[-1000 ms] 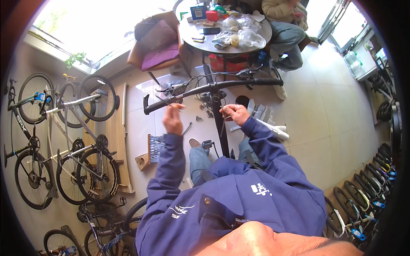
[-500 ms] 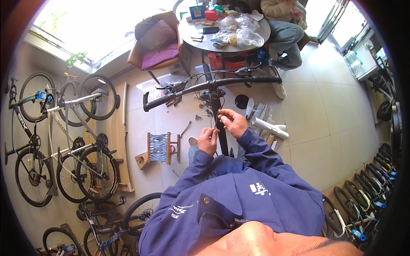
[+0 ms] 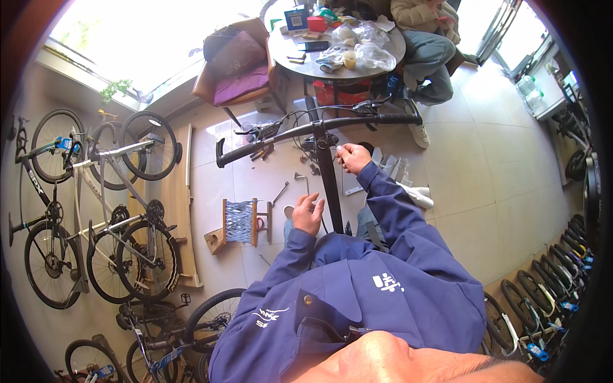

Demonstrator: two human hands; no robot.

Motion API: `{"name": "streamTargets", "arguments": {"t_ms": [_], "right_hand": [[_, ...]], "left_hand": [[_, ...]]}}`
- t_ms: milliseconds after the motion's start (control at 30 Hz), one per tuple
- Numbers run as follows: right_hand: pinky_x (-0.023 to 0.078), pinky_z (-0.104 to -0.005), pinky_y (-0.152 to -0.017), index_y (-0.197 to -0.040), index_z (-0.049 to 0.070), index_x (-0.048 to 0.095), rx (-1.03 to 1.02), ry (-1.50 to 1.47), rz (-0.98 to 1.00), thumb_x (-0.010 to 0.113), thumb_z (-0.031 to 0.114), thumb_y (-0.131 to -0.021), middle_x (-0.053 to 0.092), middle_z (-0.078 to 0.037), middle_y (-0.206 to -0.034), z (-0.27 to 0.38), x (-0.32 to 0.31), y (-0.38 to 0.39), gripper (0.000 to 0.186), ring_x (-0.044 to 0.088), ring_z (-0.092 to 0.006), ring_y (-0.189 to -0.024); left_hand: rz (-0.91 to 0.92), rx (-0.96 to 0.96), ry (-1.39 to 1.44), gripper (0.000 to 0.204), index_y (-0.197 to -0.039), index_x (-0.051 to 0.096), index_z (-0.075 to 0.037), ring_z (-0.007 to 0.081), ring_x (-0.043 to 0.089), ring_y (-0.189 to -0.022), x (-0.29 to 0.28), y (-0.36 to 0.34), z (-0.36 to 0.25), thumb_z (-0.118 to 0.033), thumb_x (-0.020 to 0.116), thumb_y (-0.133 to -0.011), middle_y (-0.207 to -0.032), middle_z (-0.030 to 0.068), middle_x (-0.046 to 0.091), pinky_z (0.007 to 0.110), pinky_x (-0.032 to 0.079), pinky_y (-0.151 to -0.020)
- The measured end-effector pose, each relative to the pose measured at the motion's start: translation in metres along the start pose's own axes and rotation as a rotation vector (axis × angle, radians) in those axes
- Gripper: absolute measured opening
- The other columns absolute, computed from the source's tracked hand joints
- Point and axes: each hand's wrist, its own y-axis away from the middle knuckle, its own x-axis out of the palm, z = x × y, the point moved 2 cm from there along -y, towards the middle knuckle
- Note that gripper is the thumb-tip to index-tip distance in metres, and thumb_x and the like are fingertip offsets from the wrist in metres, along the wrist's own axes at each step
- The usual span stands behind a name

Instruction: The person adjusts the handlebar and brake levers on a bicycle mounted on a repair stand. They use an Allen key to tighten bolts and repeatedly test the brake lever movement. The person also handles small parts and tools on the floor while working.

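In front of me stands a bicycle with a black top tube point(image 3: 328, 182) and a wide flat handlebar point(image 3: 274, 138). My left hand point(image 3: 307, 216) is left of the tube, palm partly turned in, its fingers loosely bent and apart. Just beyond those fingers shows a thin L-shaped metal tool point(image 3: 306, 181); whether the hand touches it I cannot tell. Right of the tube, just below the stem point(image 3: 320, 127), my right hand point(image 3: 354, 159) is closed in a pinch. A small pale bit shows at its fingertips, too small to name.
Left on the floor are a wooden stool with blue webbing point(image 3: 239, 221) and a wrench point(image 3: 280, 193). White wrapping rolls point(image 3: 418, 195) lie at right. Beyond the handlebar are a cluttered round table point(image 3: 319, 67), a chair point(image 3: 236, 76) and a seated person point(image 3: 429, 54). Bicycles point(image 3: 118, 220) line the left.
My hands have drawn apart. The right hand has moved up and to the right of the tube, and the left has dropped slightly with its fingers loosening.
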Motion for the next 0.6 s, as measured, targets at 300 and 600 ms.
{"name": "streamTargets", "arguments": {"t_ms": [300, 600], "right_hand": [[0.046, -0.0249, -0.052, -0.096, 0.006, 0.074, 0.051, -0.091, 0.218, 0.062, 0.031, -0.110, 0.069, -0.001, -0.078, -0.003, -0.003, -0.021, 0.031, 0.055, -0.0071, -0.058], [0.049, -0.0236, -0.056, -0.106, 0.005, 0.076, 0.011, -0.002, 0.276, 0.063, 0.036, -0.112, 0.069, 0.003, -0.080, 0.002, -0.007, -0.019, 0.034, 0.055, -0.0055, -0.061]], "left_hand": [[-0.015, -0.124, 0.134, 0.027, -0.120, 0.077, 0.000, 0.0212, 0.075, -0.080, -0.009, 0.016, 0.026, -0.022, 0.072, -0.104, -0.116, 0.0151, 0.069, 0.033, 0.062, -0.073], [-0.037, -0.066, 0.056, 0.026, -0.119, 0.079, -0.002, 0.0212, 0.073, -0.082, -0.005, 0.016, 0.036, -0.022, 0.072, -0.104, -0.112, 0.0148, 0.072, 0.033, 0.061, -0.076]]}}
